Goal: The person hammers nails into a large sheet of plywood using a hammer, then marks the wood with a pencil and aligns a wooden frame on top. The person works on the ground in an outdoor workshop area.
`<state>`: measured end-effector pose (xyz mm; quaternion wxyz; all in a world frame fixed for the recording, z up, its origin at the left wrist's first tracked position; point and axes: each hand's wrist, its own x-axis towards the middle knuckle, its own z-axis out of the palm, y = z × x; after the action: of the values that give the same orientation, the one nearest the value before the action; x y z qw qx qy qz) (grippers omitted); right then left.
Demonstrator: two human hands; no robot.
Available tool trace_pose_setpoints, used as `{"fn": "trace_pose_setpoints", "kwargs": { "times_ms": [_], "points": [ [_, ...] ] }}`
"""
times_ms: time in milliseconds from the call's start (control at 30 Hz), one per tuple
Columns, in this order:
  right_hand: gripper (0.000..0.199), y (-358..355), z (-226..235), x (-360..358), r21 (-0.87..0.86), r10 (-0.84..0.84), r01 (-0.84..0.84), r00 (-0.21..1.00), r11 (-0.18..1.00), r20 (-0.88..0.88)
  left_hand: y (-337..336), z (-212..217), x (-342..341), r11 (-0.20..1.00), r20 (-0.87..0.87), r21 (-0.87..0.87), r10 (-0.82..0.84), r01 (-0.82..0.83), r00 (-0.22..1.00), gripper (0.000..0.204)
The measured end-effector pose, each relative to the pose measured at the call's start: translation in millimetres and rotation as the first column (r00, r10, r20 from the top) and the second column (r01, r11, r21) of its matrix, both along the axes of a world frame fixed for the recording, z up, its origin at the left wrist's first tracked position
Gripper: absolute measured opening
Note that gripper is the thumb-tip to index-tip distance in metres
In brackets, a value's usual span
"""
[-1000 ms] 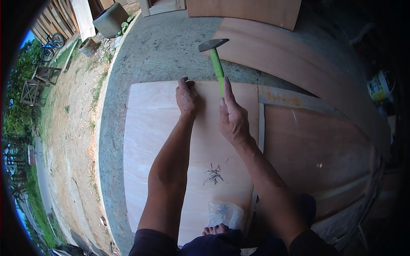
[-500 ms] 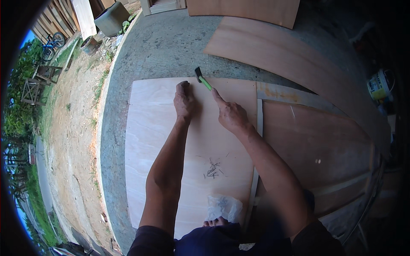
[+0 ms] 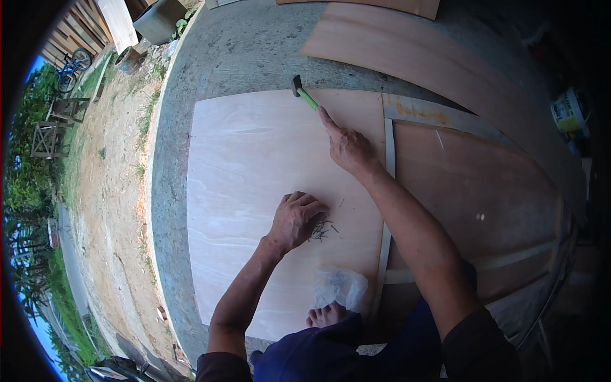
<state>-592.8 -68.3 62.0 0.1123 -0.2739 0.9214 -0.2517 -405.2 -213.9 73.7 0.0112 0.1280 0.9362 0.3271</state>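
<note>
Hammer point(image 3: 304, 95) at plywood point(image 3: 242, 191) edge, right hand point(image 3: 347, 146) gripping

So you've got a big plywood sheet point(image 3: 254, 191) lying flat on the concrete floor point(image 3: 254, 51) right in front of you. Your left hand point(image 3: 296, 219) is down on the sheet near its middle, on top of a little pile of nails point(image 3: 321, 230). Just behind that toward you, a crumpled plastic bag point(image 3: 340, 286) sits on the sheet, next to your foot point(image 3: 324, 315). Your right hand point(image 3: 347, 146) is further out near the sheet's far edge, with the hammer point(image 3: 304, 94) in it, head right at that edge. To your right a wooden panel point(image 3: 484, 191) lies beside the sheet. More boards point(image 3: 407, 57) lie beyond both. A paint can point(image 3: 566, 111) is far right.
</note>
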Motion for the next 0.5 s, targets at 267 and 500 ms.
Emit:
{"fn": "trace_pose_setpoints", "kwargs": {
  "times_ms": [267,500],
  "points": [
    [0.072,-1.4,4.2,1.7,0.014,-0.013,0.013,1.000,1.000,-0.002,13.8,-3.6,-10.2,0.868,-0.023,-0.401,-0.329,0.293,0.944,0.021],
    [0.064,-2.1,10.3,1.5,0.024,-0.044,0.043,0.998,0.999,0.040,-37.6,-21.4,-62.2,0.910,-0.182,0.180,0.403,-0.373,0.897,0.013]
  ]
}}
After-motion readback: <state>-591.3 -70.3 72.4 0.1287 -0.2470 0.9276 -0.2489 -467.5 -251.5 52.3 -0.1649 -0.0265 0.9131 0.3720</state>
